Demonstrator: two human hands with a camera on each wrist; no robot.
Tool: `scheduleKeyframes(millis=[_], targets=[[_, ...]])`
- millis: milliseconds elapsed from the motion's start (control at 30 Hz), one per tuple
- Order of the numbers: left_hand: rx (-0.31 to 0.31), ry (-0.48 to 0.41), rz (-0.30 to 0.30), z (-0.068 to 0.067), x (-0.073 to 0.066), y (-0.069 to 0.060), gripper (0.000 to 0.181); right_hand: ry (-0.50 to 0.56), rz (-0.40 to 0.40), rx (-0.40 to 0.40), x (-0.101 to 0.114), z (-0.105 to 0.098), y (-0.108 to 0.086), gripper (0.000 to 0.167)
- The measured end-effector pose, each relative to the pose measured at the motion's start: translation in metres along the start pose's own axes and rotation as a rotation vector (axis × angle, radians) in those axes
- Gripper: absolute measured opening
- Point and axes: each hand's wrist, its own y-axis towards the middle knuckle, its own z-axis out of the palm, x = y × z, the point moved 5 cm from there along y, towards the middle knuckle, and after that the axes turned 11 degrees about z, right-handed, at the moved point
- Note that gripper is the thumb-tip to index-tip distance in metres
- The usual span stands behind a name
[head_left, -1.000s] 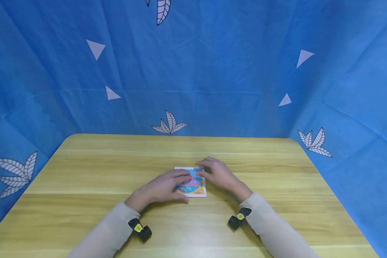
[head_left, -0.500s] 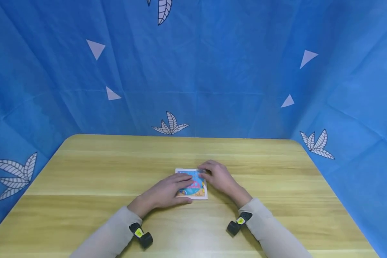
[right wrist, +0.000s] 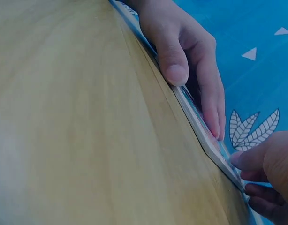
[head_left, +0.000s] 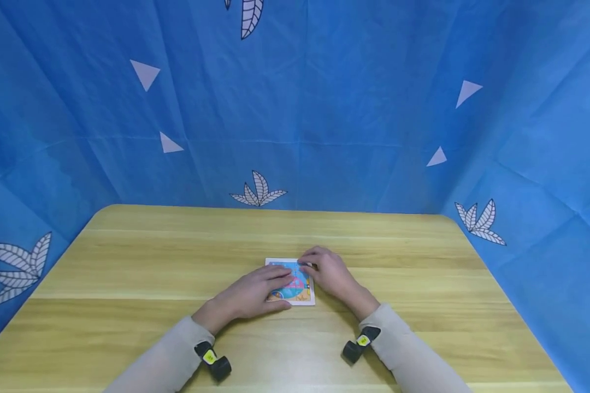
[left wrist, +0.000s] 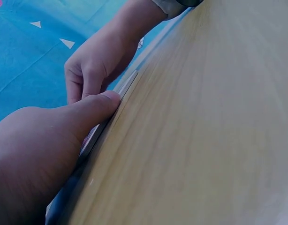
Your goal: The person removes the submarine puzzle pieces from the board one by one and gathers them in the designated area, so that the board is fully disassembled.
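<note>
A small square jigsaw puzzle [head_left: 301, 289] with a white border lies flat on the table, showing a pink and blue sea picture. My left hand [head_left: 255, 293] covers its left part with fairly straight fingers across the picture. The left thumb [right wrist: 176, 72] rests at the near edge in the right wrist view. At the far right corner, my right hand [head_left: 330, 273] has its fingers curled at the border and its thumb over the picture, pinching the corner. From the side, the puzzle shows as a thin board. Part of the picture is hidden beneath the left hand.
The wooden table [head_left: 152, 251] extends around both hands, with rounded far corners. A blue cloth [head_left: 354, 109] with white leaves and triangles hangs behind it and along both sides. A black wrist camera [head_left: 220, 368] sits on the left wrist, another wrist camera [head_left: 353, 352] on the right.
The left fingers have settled lower onto the puzzle, and the right fingers have closed in at its far right corner. The puzzle has hardly moved; the head view shifts slightly.
</note>
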Motion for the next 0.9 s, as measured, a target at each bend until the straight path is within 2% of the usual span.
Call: scheduleKeyframes(millis=[167,400,633,900], targets=[[0.005,-0.018,0.004,0.002,-0.002,-0.002,0.069,-0.056,0.008,0.006,0.005,0.003,-0.004,0.02],[-0.021,-0.013,0.015,-0.003,-0.003,-0.002,0.067,-0.12,-0.013,-0.034,0.015,0.001,-0.006,0.019],[-0.016,-0.025,0.003,-0.004,-0.002,-0.002,0.067,-0.114,0.001,-0.041,0.017,0.001,-0.004,0.017],[-0.04,-0.043,0.011,-0.001,-0.001,-0.002,0.068,-0.077,0.022,-0.058,0.015,0.001,-0.005,0.014]])
